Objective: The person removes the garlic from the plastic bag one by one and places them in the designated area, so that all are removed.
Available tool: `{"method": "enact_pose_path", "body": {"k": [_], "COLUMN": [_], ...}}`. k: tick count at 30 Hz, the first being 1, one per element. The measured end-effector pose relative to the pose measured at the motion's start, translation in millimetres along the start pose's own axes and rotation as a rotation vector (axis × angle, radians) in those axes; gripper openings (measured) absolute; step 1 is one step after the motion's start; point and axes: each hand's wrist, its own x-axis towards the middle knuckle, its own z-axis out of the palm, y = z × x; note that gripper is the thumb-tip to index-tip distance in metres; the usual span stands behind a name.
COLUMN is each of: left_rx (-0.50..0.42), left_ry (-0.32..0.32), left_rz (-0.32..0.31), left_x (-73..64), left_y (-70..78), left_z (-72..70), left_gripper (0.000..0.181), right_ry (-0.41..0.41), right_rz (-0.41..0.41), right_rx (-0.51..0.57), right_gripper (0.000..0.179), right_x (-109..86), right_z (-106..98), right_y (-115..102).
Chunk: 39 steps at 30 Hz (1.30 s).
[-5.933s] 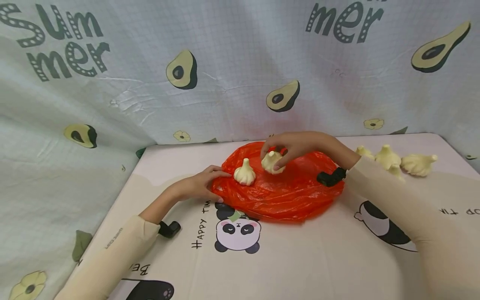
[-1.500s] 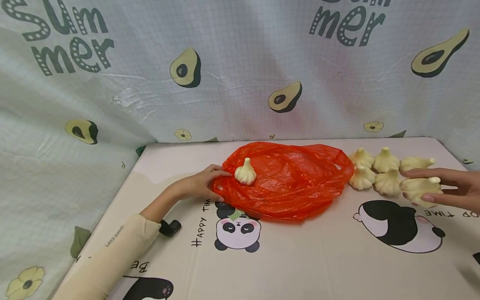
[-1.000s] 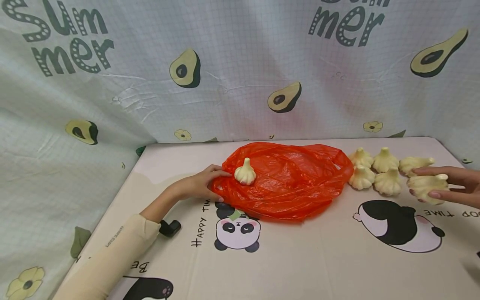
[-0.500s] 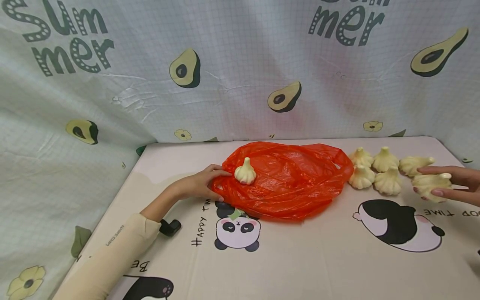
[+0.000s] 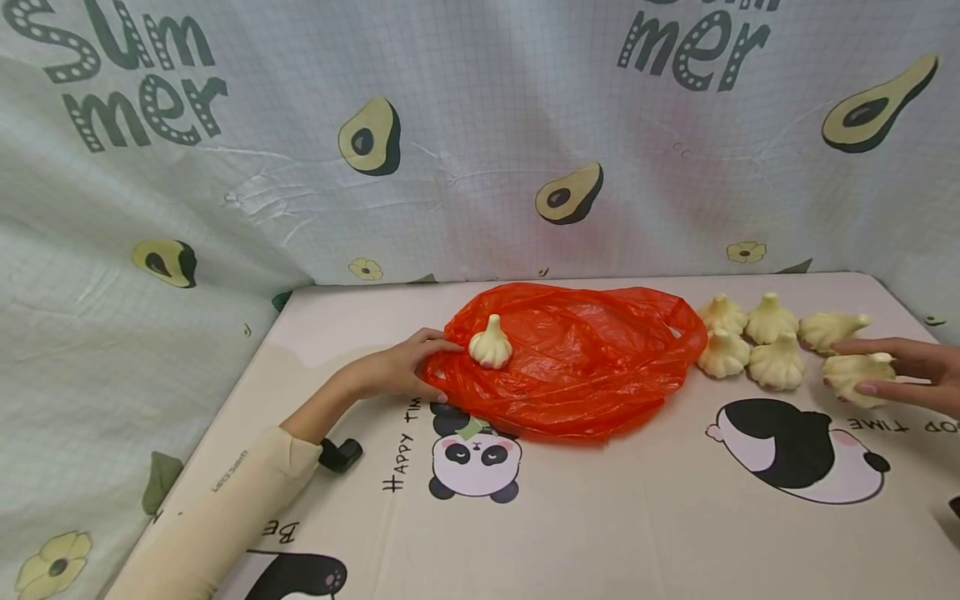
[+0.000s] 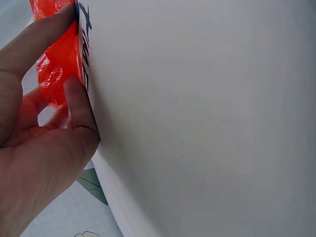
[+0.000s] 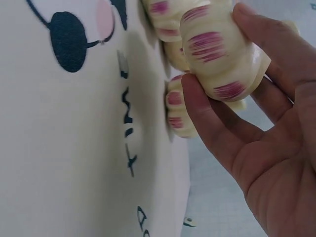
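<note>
In the head view, a red plastic bag (image 5: 577, 367) lies flattened on the table. One garlic bulb (image 5: 491, 343) stands upright on its left part. My left hand (image 5: 393, 369) is at the bag's left edge; in the left wrist view, thumb and fingers curl about the red plastic (image 6: 59, 66). At the right of the table, my right hand (image 5: 918, 371) pinches another garlic bulb (image 5: 857, 377), lying on its side with the stem to the right. Its purple-streaked underside shows in the right wrist view. Whether this bulb touches the table I cannot tell.
Several garlic bulbs (image 5: 776, 362) stand in two rows right of the bag, one of them lying sideways at the back (image 5: 831, 332). Panda prints cover the pale table (image 5: 570, 533). A patterned curtain (image 5: 465, 167) hangs behind and at the left.
Some six seconds ago my right hand held a bulb over the bag; now it holds one at the right group, shifted slightly right during the last second and a half. My left hand stays put.
</note>
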Motion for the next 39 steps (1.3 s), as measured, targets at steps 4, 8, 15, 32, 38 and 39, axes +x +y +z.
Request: {"method": "enact_pose_path", "body": {"k": [4, 8, 15, 32, 38, 39], "left_rx": [0.004, -0.003, -0.016, -0.022, -0.006, -0.003], "left_ry": [0.000, 0.002, 0.003, 0.002, 0.003, 0.004], "left_rz": [-0.001, -0.002, 0.001, 0.012, 0.015, 0.017], "left_x": [0.2, 0.6, -0.1, -0.2, -0.3, -0.2], "left_y": [0.3, -0.5, -0.3, -0.3, -1.3, -1.6], "left_z": [0.0, 0.6, 0.0, 0.2, 0.3, 0.3], "left_gripper": [0.072, 0.072, 0.072, 0.072, 0.072, 0.072], "right_ry": [-0.046, -0.088, -0.094, -0.027, -0.007, 0.012], "right_rz": [0.038, 0.070, 0.083, 0.089, 0.101, 0.097], "right_rx": [0.011, -0.006, -0.026, -0.082, -0.082, -0.084], "right_gripper": [0.052, 0.056, 0.056, 0.051, 0.051, 0.051], "right_x": [1.2, 5.1, 7.3, 6.1, 6.8, 7.2], "right_z": [4.7, 5.1, 4.7, 11.3, 12.0, 12.0], "right_y": [0.8, -1.5, -3.0, 3.8, 2.6, 1.8]}}
